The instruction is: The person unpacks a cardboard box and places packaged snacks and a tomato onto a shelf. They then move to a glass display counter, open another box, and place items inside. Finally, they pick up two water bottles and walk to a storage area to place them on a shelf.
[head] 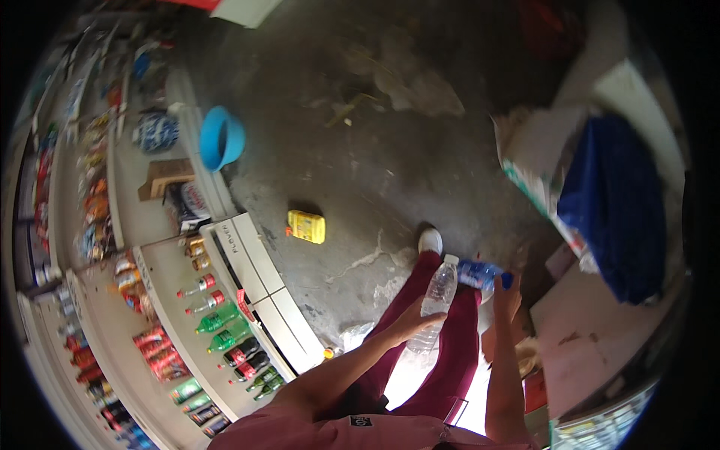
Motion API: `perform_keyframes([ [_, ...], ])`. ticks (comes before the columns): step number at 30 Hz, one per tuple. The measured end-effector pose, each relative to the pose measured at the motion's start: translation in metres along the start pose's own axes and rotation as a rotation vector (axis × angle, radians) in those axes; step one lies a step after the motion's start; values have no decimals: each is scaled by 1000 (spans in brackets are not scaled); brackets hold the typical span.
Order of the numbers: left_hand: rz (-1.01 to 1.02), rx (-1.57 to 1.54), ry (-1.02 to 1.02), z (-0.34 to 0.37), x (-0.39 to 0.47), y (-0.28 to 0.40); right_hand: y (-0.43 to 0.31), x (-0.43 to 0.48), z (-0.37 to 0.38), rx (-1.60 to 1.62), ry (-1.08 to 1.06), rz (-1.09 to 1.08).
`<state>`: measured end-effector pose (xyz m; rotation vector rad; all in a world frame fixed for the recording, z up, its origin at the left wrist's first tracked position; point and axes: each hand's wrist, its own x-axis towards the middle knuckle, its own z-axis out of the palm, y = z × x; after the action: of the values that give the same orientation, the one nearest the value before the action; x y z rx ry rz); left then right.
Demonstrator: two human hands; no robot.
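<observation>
My left hand (415,320) is wrapped around the lower half of a large clear plastic bottle (441,288). The bottle has a white cap and is tilted in front of my legs. On the right, my right hand (508,297) grips a blue-tinted bottle (475,273) at its blue-capped end. The blue bottle lies roughly level, its far end close to the clear one. My right fingers are partly blurred, so their exact hold is hard to see.
Shelves (169,315) of drink bottles and packets line the left side. A yellow jug (306,226) lies on the concrete floor (360,185), and a light blue basin (222,139) stands by the shelf base. Dark blue cloth (616,208) covers something at right.
</observation>
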<state>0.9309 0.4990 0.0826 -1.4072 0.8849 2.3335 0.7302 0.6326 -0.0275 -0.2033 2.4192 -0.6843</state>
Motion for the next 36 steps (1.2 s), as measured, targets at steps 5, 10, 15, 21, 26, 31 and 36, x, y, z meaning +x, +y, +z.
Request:
perform_keyframes([
  [5, 223, 151, 68, -3, -19, 61, -121, 22, -82, -90, -40, -272],
  [10, 486, 543, 63, -47, -51, 138, -263, 35, -139, 30, -123, -761],
  [15, 721, 689, 187, -70, -71, 220, -381, 19, -172, -75, -363, -974],
  [21, 932, 886, 164, -55, -53, 331, -480, 40, -196, -183, -490, -1100],
  [26, 877, 930, 131, -32, -23, 433, -533, 100, -221, -307, -430, -1230],
  [31, 922, 1045, 159, -51, 2, 527, -593, 159, -219, -254, -288, -1281],
  [36, 1090, 1151, 259, -91, 31, 635, -668, 237, -192, -277, -148, -1361],
])
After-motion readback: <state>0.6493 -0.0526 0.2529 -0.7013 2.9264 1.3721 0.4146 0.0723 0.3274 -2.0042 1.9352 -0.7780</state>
